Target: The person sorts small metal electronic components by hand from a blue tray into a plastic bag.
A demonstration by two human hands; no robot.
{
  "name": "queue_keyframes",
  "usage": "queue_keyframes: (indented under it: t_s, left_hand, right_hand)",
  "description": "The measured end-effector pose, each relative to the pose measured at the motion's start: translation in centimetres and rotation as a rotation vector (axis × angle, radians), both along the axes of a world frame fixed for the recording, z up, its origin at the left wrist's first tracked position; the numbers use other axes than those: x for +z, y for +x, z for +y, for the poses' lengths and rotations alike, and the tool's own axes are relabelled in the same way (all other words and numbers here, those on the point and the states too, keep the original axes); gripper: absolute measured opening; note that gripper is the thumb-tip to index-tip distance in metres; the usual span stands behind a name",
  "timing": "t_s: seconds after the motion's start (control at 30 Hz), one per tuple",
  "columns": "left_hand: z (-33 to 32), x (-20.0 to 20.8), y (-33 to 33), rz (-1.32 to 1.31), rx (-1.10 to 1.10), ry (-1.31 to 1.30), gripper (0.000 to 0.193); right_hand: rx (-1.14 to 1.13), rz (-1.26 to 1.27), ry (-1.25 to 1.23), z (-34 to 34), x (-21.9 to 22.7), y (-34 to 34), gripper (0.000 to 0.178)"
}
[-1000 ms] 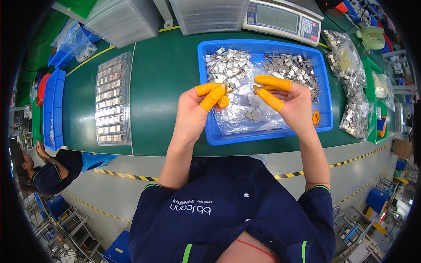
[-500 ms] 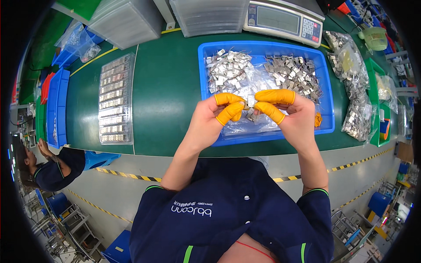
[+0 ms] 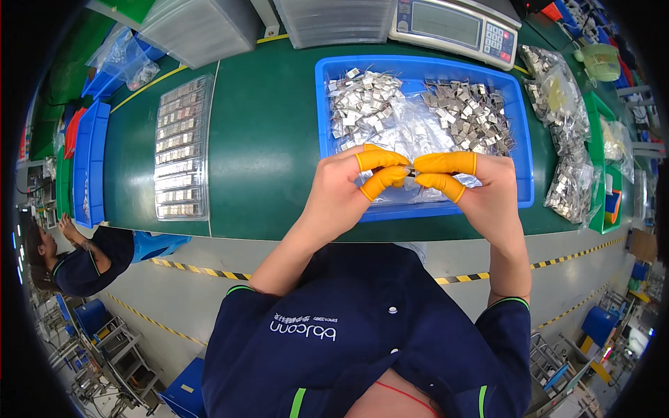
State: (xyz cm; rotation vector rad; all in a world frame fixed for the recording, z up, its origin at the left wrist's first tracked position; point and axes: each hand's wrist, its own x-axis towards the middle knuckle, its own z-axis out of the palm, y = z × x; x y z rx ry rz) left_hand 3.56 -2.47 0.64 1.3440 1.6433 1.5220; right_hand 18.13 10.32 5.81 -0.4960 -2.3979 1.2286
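Yellow finger cots cover the thumb and forefinger of my left hand [image 3: 336, 191] and my right hand [image 3: 491, 191]. Both hands are closed, fingertips meeting over the front part of a blue tray [image 3: 527, 139]. Pinched between them is a small silver metal part [image 3: 411, 171], mostly hidden by the fingertips. Inside the tray, a pile of small bright silver parts [image 3: 362, 104] lies at the left, with a greyer pile of metal parts with thin leads [image 3: 470, 115] at the right. A clear plastic bag [image 3: 418, 132] spreads between the piles, partly under my hands.
A clear blister tray [image 3: 182, 146] with rows of small parts lies left on the green table [image 3: 265, 139]. Behind stand clear plastic bins [image 3: 334, 21] and a scale [image 3: 446, 28]. Bagged metal parts [image 3: 564, 132] lie at the right. Another person [image 3: 90, 258] sits far left.
Both hands have moved slightly right and the fingertips have come closer together. The small metal part, plainer before, is now mostly covered by them.
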Motion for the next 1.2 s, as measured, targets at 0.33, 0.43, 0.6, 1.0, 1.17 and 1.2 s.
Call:
queue_keyframes:
  t_s: [0.33,0.43,0.6,1.0,1.17,1.2]
  left_hand:
    - [1.9,2.6,-1.8,-0.479,-0.316,-0.13,0.016]
    - [2.9,2.2,-1.7,-0.517,-0.256,-0.167,0.017]
    - [3.5,1.4,-1.3,-0.528,-0.182,-0.229,0.019]
    - [3.0,1.4,-2.6,-0.459,-0.058,-0.143,0.016]
    - [2.5,-1.2,-2.1,0.511,-0.153,-0.413,0.015]
    - [2.4,-2.1,-1.4,0.497,-0.218,-0.449,0.018]
  right_hand:
    - [0.15,0.058,-0.647,2.6,0.0,-1.3,0.028]
    - [0.036,0.046,-0.503,2.6,-0.1,-1.2,0.026]
    - [-0.029,-0.053,-0.426,2.9,-0.7,-1.2,0.026]
    - [-0.107,0.183,-0.396,1.9,-0.9,-0.6,0.02]
    - [-0.367,-0.124,0.671,5.1,-2.7,-0.4,0.022]
    - [-0.242,-0.083,0.356,4.1,-2.9,-1.3,0.021]
